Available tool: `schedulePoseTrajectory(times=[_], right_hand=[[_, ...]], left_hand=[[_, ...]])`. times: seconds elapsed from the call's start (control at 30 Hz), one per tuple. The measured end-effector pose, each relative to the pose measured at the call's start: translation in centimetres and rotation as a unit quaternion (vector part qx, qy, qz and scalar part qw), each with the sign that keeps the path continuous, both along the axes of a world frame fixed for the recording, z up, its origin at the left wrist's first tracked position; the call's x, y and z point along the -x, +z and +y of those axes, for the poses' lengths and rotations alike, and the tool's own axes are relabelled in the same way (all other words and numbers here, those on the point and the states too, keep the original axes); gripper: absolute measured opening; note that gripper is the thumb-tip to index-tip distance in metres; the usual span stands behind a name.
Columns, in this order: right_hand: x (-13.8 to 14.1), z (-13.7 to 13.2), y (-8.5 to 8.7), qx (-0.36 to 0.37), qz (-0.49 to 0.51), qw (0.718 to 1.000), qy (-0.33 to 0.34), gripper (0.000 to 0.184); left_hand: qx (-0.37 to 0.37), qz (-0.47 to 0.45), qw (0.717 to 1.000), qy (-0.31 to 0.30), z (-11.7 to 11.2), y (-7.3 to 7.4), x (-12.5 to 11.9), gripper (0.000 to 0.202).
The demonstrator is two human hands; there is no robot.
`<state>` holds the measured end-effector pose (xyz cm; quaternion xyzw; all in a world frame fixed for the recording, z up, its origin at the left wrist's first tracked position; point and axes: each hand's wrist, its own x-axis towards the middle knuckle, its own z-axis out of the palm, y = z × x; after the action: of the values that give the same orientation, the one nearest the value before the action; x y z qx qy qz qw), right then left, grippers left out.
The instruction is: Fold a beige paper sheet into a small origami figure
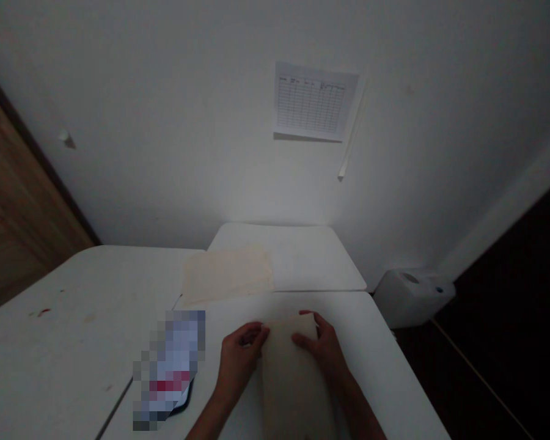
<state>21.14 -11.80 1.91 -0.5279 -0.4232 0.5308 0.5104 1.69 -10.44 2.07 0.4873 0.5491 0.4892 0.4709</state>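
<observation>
A cream sheet of paper or thin card [293, 379] lies lengthwise on the white table [385, 366] in front of me. My left hand [239, 357] grips its upper left edge with curled fingers. My right hand [321, 345] holds the upper right corner, fingers bent over the top edge. Both forearms come in from the bottom of the view. A second cream sheet [228, 275] lies flat further back, across the gap between tables.
A blurred flat object [169, 366] lies left of my left hand. Another white table [50, 330] stands to the left, a third [302, 256] against the wall. A printed chart [312, 104] hangs on the wall. A white bin [412, 293] sits right; a wooden door [13, 208] left.
</observation>
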Motion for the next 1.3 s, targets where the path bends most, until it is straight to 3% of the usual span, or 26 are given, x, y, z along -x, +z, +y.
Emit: schedulePoseTrajectory(times=[0.13, 0.4, 1.3], right_hand=[[-0.1, 0.1, -0.1, 0.002, 0.024, 1.0, 0.003, 0.06], [-0.3, 0.1, 0.0, 0.011, 0.012, 1.0, -0.002, 0.066], [0.0, -0.2, 1.0, 0.013, 0.0, 1.0, -0.006, 0.066]], left_hand=[[0.02, -0.01, 1.0, -0.022, 0.1, -0.4, 0.1, 0.043], [0.049, -0.037, 0.998, -0.015, 0.0, -0.1, -0.2, 0.049], [0.035, -0.02, 0.999, -0.029, -0.1, 0.0, 0.0, 0.044]])
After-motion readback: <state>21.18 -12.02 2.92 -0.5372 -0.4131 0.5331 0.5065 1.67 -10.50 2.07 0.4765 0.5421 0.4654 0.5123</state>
